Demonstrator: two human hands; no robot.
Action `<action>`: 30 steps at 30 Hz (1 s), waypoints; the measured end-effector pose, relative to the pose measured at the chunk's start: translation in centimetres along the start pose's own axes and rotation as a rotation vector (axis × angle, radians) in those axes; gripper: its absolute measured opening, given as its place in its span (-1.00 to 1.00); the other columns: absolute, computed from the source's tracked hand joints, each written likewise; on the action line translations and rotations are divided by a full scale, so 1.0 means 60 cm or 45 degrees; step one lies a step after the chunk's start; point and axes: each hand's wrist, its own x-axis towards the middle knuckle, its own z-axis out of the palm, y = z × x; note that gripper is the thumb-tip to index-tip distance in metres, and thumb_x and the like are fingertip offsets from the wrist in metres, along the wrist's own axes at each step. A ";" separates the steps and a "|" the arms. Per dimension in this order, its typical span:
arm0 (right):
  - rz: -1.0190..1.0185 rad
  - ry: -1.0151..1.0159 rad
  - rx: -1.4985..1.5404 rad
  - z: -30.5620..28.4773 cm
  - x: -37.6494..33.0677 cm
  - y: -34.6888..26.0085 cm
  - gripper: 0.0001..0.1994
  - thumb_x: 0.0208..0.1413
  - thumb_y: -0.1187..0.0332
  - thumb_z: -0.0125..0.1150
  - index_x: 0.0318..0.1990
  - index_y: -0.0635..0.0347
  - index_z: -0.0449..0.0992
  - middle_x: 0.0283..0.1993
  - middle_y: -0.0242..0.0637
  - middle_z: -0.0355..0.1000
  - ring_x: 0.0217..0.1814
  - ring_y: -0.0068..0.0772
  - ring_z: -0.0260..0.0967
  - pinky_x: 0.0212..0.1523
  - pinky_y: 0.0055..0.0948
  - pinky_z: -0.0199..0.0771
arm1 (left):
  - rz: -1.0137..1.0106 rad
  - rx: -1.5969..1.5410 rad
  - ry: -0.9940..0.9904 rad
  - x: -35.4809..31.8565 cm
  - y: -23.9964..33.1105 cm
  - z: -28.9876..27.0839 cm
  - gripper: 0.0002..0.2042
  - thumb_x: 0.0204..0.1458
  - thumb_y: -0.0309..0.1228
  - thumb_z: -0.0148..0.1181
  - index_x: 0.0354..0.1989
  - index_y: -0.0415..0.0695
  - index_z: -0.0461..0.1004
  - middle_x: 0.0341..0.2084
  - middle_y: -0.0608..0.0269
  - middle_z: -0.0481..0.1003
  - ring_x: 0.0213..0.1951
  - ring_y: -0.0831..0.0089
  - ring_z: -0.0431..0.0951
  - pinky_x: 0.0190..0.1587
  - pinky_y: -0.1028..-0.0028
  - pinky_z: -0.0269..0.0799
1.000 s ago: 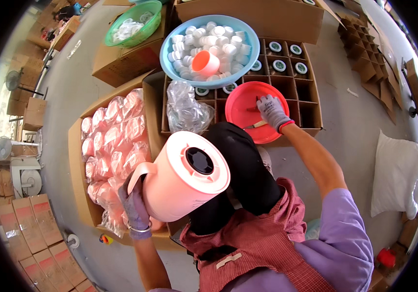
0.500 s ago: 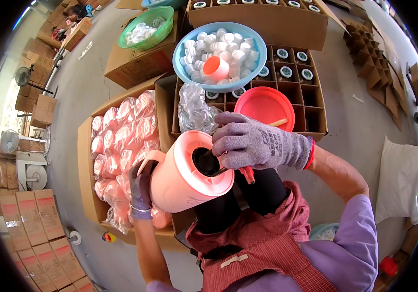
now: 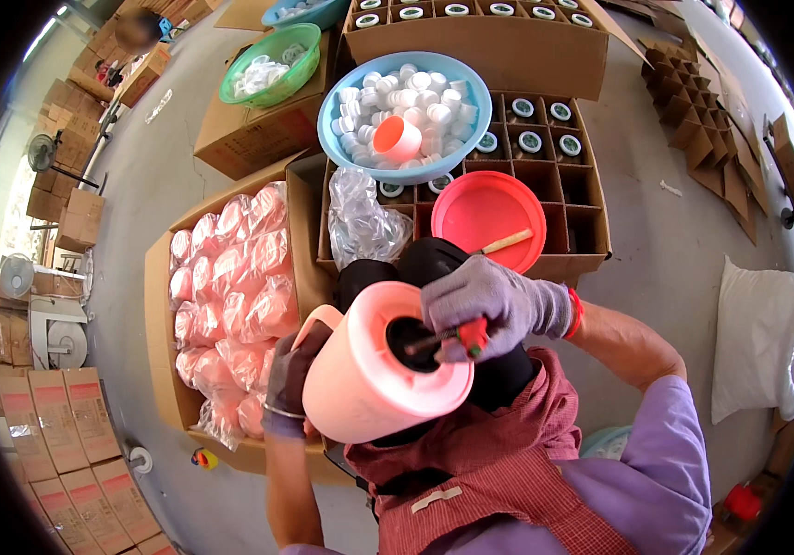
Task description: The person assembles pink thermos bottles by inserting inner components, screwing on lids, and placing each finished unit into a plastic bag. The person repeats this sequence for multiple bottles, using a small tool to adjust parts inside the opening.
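A pink thermos jug (image 3: pixel 346 375) rests tilted over my lap, its round dark opening (image 3: pixel 411 344) facing up and to the right. My left hand (image 3: pixel 295 375), in a grey glove, grips the jug by its handle (image 3: pixel 321 319) side. My right hand (image 3: pixel 489 301), gloved too, is closed around a tool with a red handle (image 3: pixel 473 335). The tool's dark metal shaft reaches into the opening; its tip is hard to make out, and I cannot tell its exact kind. Just beyond the right hand lies a red round tray (image 3: pixel 471 211) with a wooden-handled tool (image 3: pixel 508 240) in it.
At the left, a carton (image 3: pixel 164 342) holds pink plastic-wrapped parts (image 3: pixel 230 268). A blue basin (image 3: pixel 334 139) of white caps and a pink cup (image 3: pixel 397 139) stands on a divided carton (image 3: pixel 591 217). Clear plastic bags (image 3: pixel 360 222) lie beside it. A white sack (image 3: pixel 759 342) stands at the right.
The jug has come lower and nearer to me, shifting right. My right hand has moved down and right with the red-handled tool, uncovering the wooden-handled tool in the tray.
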 end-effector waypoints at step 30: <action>1.353 -0.209 -1.437 -0.129 -0.209 0.332 -0.53 0.07 -0.11 0.21 -0.17 0.15 0.53 -0.13 -0.13 0.48 -0.05 -0.06 0.48 -0.05 -0.14 0.51 | -0.850 -0.553 -0.523 -0.028 0.074 0.003 -0.62 0.01 -0.45 0.15 0.05 -0.22 0.46 -0.39 0.11 0.63 -0.36 0.24 0.67 -0.23 0.32 0.56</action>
